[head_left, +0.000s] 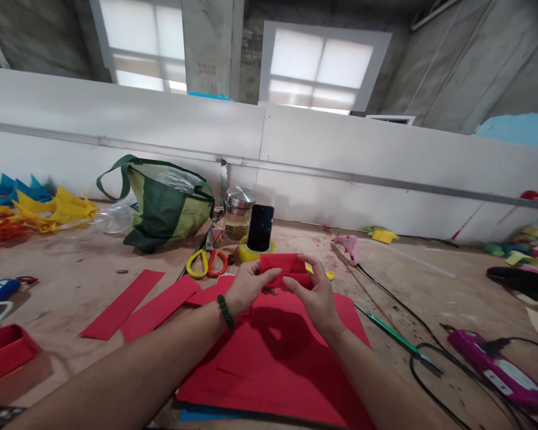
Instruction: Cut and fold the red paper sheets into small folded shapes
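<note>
Between both hands is a folded piece of red felt (284,263), raised over the worktable. My left hand (247,285) grips its left end, thumb across the front; a green bead bracelet circles that wrist. At the right end, my right hand (312,292) pinches the same piece with thumb and fingers. Beneath them lies a stack of large red sheets (278,364), with a blue sheet (215,413) showing under its front edge. Two red strips, a farther strip (123,303) and a nearer strip (161,307), rest left of the stack.
Scissors (207,261), a phone (260,228), a glass jar (238,215) and a green bag (165,203) stand behind. To the right are a pink glue gun (348,248), a green-handled tool (397,334), cables and a purple power strip (497,370). A red felt band (9,352) sits left.
</note>
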`<state>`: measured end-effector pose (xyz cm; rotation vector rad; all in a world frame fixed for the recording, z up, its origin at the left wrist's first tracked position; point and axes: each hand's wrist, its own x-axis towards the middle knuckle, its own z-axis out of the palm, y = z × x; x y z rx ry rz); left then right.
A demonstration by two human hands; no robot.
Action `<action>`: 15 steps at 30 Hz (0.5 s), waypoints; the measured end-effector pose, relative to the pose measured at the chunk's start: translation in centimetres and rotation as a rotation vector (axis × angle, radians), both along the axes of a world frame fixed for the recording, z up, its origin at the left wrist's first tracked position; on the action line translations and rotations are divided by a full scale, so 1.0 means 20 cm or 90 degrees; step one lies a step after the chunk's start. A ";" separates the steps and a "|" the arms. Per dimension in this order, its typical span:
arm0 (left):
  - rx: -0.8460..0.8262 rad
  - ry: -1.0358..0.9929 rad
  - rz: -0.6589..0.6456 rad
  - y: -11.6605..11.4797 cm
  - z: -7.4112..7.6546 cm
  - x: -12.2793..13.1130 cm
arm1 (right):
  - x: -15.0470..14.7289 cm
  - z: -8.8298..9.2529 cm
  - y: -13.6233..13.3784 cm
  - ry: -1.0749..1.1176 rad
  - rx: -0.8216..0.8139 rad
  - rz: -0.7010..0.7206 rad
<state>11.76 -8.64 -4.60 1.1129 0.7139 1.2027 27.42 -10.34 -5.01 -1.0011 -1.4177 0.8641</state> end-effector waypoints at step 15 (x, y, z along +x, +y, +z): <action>-0.050 0.075 -0.008 0.02 -0.01 -0.01 | 0.04 0.00 0.04 0.118 -0.132 0.058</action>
